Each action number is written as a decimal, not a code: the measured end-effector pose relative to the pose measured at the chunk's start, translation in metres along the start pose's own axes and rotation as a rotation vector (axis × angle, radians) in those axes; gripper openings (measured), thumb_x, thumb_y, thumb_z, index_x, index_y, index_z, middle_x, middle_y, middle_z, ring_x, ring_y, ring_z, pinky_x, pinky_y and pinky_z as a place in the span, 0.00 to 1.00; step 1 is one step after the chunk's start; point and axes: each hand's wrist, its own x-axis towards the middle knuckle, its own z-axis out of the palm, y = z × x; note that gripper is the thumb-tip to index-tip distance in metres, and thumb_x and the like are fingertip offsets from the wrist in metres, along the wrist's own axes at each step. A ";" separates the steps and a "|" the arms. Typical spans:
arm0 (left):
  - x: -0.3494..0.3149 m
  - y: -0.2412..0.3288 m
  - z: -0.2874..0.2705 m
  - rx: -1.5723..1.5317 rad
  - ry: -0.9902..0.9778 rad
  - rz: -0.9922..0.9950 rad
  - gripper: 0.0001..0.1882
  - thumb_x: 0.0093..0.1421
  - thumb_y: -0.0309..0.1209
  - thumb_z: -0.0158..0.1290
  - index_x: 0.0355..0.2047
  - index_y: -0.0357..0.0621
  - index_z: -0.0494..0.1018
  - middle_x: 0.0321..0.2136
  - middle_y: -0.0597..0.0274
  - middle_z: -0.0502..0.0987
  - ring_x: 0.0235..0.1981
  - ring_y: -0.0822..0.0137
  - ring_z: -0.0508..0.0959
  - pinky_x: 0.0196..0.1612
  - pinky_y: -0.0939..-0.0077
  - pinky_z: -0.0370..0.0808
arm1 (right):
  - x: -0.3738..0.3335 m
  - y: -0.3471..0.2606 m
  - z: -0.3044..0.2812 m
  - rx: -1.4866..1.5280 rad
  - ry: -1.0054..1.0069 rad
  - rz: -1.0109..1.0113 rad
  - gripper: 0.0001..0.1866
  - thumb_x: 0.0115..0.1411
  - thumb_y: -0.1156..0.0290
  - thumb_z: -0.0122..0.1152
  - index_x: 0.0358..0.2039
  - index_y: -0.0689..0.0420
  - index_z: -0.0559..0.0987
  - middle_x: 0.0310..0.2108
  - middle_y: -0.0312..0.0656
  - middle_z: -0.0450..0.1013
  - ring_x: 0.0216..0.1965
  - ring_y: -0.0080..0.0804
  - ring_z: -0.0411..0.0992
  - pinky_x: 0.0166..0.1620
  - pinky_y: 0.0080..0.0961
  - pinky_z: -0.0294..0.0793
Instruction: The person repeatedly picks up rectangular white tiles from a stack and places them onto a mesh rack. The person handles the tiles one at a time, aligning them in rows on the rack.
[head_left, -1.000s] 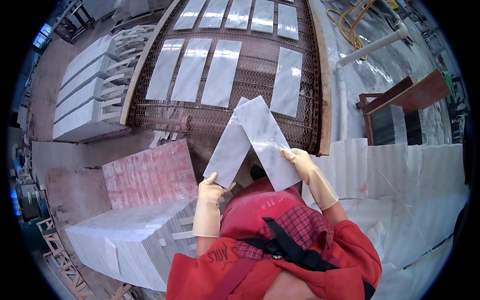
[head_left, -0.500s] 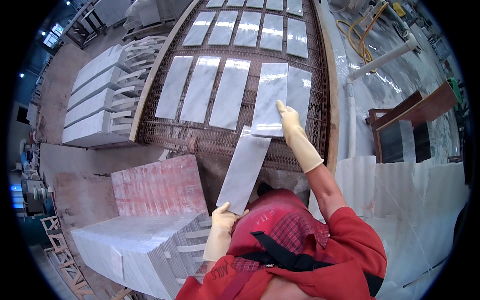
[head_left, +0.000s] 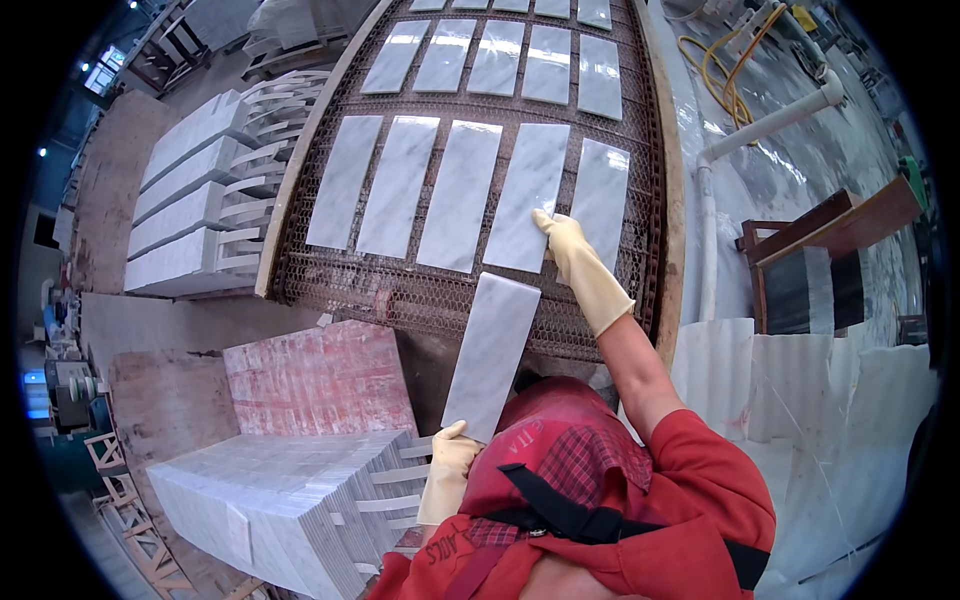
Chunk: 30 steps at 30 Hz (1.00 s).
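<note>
Both hands wear cream rubber gloves. Down by my body, my left hand (head_left: 452,464) grips the near end of a long grey-white marble tile (head_left: 492,350), which slants up toward the mesh conveyor belt (head_left: 420,300). My right hand (head_left: 565,245) reaches out over the belt. Its fingers pinch the lower right edge of another marble tile (head_left: 527,195), thumb on the glossy face. That tile is fourth in the nearest row, with the end tile (head_left: 603,195) to its right, partly covered by my glove. What my right fingers do beneath the edge is hidden.
Farther rows of tiles (head_left: 495,58) lie on the belt between wooden side rails (head_left: 665,200). At lower left stands a large stack of tiles (head_left: 270,490) beside a reddish board (head_left: 315,375). More stacks (head_left: 190,190) sit left of the belt; a white pipe (head_left: 707,230) runs on the right.
The tile under my right hand has shifted left, off the end tile it overlapped, opening a gap between them. The tile in my left hand has drawn slightly nearer and turned more upright.
</note>
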 end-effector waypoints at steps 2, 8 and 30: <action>0.005 0.002 0.004 -0.001 0.017 -0.017 0.44 0.64 0.55 0.42 0.58 0.16 0.67 0.53 0.14 0.72 0.55 0.31 0.75 0.64 0.44 0.66 | 0.001 0.001 -0.001 -0.035 0.007 0.009 0.20 0.72 0.54 0.59 0.49 0.60 0.80 0.42 0.40 0.81 0.39 0.28 0.79 0.41 0.29 0.79; 0.022 -0.006 -0.002 0.328 0.651 0.491 0.18 0.66 0.31 0.45 0.45 0.22 0.72 0.41 0.14 0.77 0.37 0.30 0.82 0.44 0.37 0.78 | -0.003 -0.001 0.003 -0.124 0.024 -0.015 0.20 0.71 0.55 0.60 0.48 0.61 0.80 0.42 0.42 0.81 0.36 0.33 0.80 0.40 0.33 0.80; 0.036 -0.022 0.018 0.613 0.817 0.744 0.21 0.59 0.11 0.52 0.52 0.38 0.70 0.35 0.28 0.81 0.34 0.44 0.85 0.35 0.46 0.83 | -0.013 -0.016 -0.030 -1.230 0.666 -0.294 0.54 0.55 0.38 0.73 0.73 0.51 0.60 0.74 0.42 0.58 0.75 0.44 0.54 0.71 0.60 0.58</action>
